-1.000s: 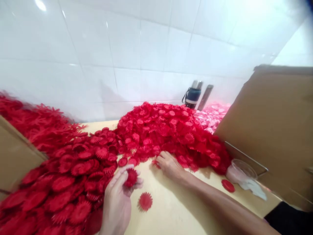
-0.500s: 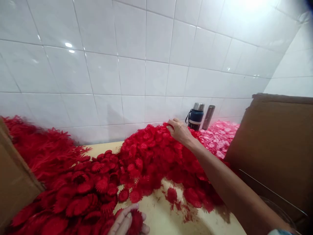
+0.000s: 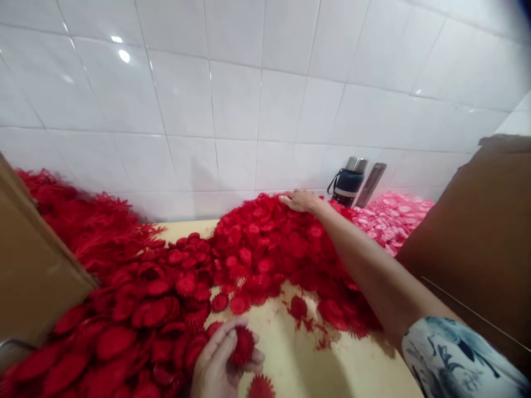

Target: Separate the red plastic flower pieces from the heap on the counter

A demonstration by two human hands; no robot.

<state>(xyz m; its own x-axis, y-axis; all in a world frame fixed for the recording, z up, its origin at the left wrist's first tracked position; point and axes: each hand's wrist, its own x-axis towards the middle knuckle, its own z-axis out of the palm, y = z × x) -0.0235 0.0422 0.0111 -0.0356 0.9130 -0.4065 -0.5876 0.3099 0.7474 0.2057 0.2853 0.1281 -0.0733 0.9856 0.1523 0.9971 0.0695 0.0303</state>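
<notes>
Low in the view, my left hand point(image 3: 224, 356) is closed around a dark red, fringed, flower-like disc point(image 3: 243, 347). Another red fringed disc point(image 3: 261, 387) lies just below it on the tabletop. My right hand point(image 3: 302, 200) reaches far forward and rests on top of a large heap of red fringed discs point(image 3: 265, 249). Its fingers are stretched out over the heap, palm down, and some fingertips are hard to see. Darker red discs point(image 3: 153, 312) spread out to the left of my left hand.
Red leafy pieces point(image 3: 99, 221) are piled at the left. Pink discs point(image 3: 394, 218) lie at the right, beside a blue flask point(image 3: 349, 181) and a slim metal tumbler point(image 3: 371, 185). Cardboard point(image 3: 477, 237) stands at right, more cardboard point(image 3: 41, 260) at left. A tiled wall point(image 3: 236, 105) rises behind the pale tabletop point(image 3: 286, 348).
The view has tilted down and shifted left. My right hand has flattened from a pinch at the top of the heap. My left hand still holds its disc, and a disc beneath it has come into view.
</notes>
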